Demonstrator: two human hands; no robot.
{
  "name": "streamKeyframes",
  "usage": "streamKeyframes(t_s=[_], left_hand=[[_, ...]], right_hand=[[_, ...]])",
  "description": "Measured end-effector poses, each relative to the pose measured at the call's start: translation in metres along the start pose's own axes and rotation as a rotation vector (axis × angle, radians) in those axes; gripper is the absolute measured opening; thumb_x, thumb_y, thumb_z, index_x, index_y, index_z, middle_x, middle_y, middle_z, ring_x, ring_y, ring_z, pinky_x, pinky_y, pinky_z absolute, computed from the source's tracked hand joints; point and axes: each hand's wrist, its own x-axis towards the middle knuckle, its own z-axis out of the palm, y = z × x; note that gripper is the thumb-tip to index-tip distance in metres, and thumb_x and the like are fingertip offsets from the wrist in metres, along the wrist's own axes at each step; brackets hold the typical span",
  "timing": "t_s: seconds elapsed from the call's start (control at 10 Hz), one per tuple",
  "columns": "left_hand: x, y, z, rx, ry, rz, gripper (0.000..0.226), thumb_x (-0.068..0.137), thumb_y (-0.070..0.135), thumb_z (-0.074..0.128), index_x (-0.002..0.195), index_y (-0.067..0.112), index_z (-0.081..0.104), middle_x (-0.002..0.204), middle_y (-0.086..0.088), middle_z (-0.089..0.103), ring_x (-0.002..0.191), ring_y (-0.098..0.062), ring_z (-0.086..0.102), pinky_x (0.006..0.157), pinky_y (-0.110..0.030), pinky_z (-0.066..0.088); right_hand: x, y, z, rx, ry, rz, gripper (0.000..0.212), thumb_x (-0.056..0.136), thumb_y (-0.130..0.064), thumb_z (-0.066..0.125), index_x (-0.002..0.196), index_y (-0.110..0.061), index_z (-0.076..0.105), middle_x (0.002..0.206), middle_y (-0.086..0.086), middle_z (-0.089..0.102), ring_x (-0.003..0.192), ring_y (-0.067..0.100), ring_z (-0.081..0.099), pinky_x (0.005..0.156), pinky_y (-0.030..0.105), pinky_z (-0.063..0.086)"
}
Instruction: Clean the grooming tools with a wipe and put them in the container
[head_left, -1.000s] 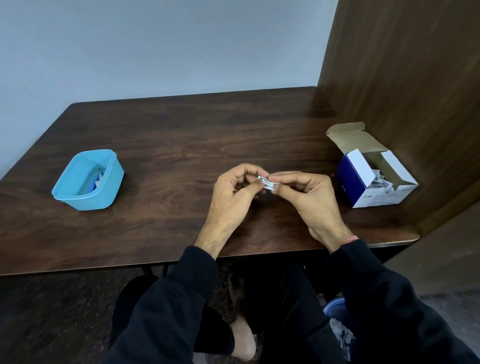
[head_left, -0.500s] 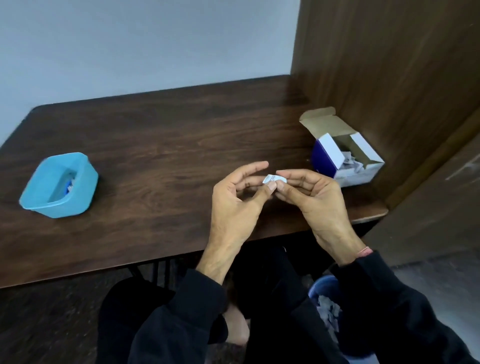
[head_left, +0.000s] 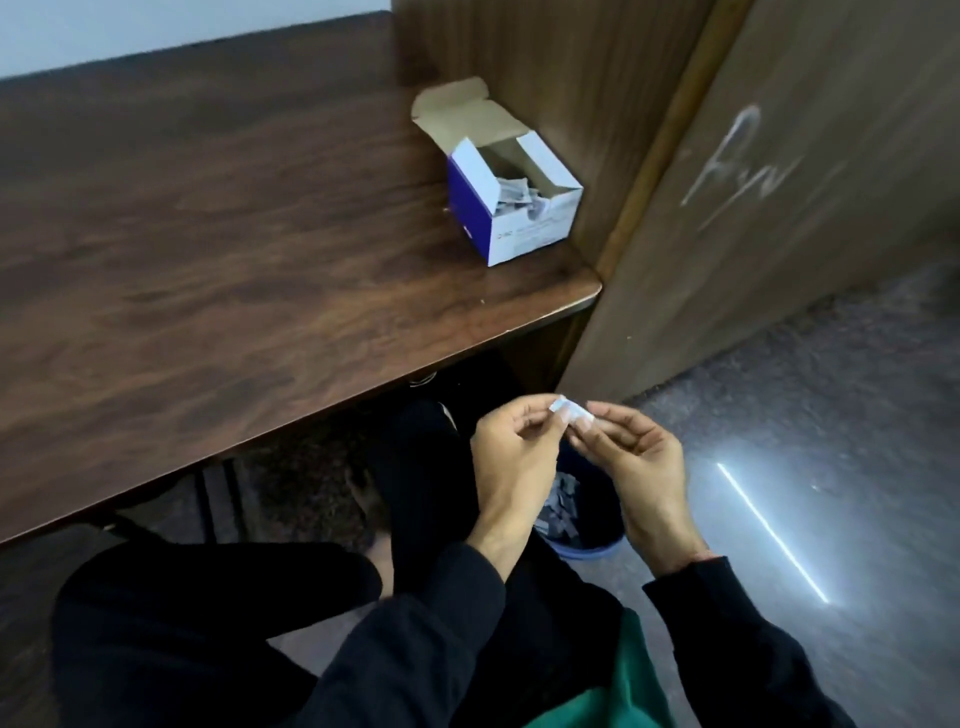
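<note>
A small white wipe packet (head_left: 573, 411) is pinched between the fingertips of my left hand (head_left: 511, 457) and my right hand (head_left: 636, 457). Both hands are off the table, below its front right corner and above a blue bin (head_left: 584, 525) on the floor. An open blue-and-white box (head_left: 511, 208) with several wipe packets inside stands near the table's right corner. The blue container and the grooming tools are out of view.
The dark wooden table (head_left: 208, 234) fills the upper left. A wooden partition (head_left: 779, 182) rises on the right beside the box. The bin holds several discarded wrappers. My legs in dark trousers are under the table edge.
My view has swung right and down, so the blue container has left the frame. Both hands have moved with the packet from over the table to above the floor bin.
</note>
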Motion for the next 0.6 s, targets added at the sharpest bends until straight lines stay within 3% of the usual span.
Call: streamKeyframes(t_s=[0.1, 0.2, 0.3, 0.4, 0.5, 0.6], left_hand=[[0.012, -0.041, 0.015, 0.144, -0.103, -0.157, 0.018, 0.097, 0.016, 0.086, 0.099, 0.033, 0.086, 0.101, 0.004, 0.088, 0.097, -0.012, 0.084, 0.098, -0.048, 0.068], [0.017, -0.055, 0.026, 0.339, -0.253, -0.277, 0.045, 0.099, 0.005, 0.08, 0.142, 0.016, 0.073, 0.136, -0.004, 0.08, 0.119, -0.014, 0.077, 0.111, -0.038, 0.061], [0.02, -0.058, 0.027, 0.432, -0.28, -0.267, 0.056, 0.101, 0.008, 0.078, 0.154, 0.014, 0.063, 0.146, -0.002, 0.074, 0.13, -0.015, 0.071, 0.115, -0.038, 0.058], [0.021, -0.057, 0.025, 0.44, -0.291, -0.285, 0.055, 0.101, 0.012, 0.08, 0.153, 0.015, 0.064, 0.145, -0.001, 0.074, 0.13, -0.016, 0.07, 0.113, -0.042, 0.06], [0.021, -0.062, 0.024, 0.448, -0.303, -0.268, 0.054, 0.102, 0.014, 0.08, 0.153, 0.015, 0.063, 0.144, 0.001, 0.074, 0.13, -0.015, 0.069, 0.116, -0.039, 0.057], [0.023, -0.064, 0.024, 0.447, -0.291, -0.285, 0.053, 0.104, 0.012, 0.077, 0.155, 0.015, 0.062, 0.147, 0.0, 0.072, 0.133, -0.016, 0.068, 0.118, -0.038, 0.054]], right_hand=[[0.005, 0.039, -0.025, 0.037, 0.111, 0.114, 0.022, 0.097, 0.005, 0.078, 0.119, 0.007, 0.074, 0.111, 0.029, 0.081, 0.097, 0.031, 0.082, 0.089, 0.031, 0.069], [0.014, 0.074, -0.047, 0.055, 0.269, 0.222, 0.015, 0.099, 0.01, 0.074, 0.113, 0.005, 0.074, 0.107, 0.029, 0.081, 0.092, 0.03, 0.081, 0.081, 0.026, 0.068], [0.022, 0.096, -0.065, 0.025, 0.399, 0.281, 0.017, 0.099, 0.012, 0.074, 0.115, 0.008, 0.073, 0.102, 0.025, 0.08, 0.087, 0.027, 0.08, 0.072, 0.022, 0.066], [0.029, 0.106, -0.075, 0.023, 0.441, 0.333, 0.016, 0.1, 0.015, 0.07, 0.115, 0.009, 0.07, 0.104, 0.027, 0.075, 0.085, 0.028, 0.076, 0.066, 0.019, 0.064], [0.04, 0.122, -0.083, 0.061, 0.473, 0.409, 0.026, 0.104, 0.017, 0.062, 0.128, 0.009, 0.065, 0.107, 0.026, 0.072, 0.091, 0.031, 0.074, 0.065, 0.021, 0.065], [0.054, 0.139, -0.091, 0.009, 0.584, 0.492, 0.04, 0.107, 0.02, 0.049, 0.147, 0.016, 0.052, 0.136, 0.038, 0.064, 0.121, 0.045, 0.068, 0.097, 0.038, 0.064]])
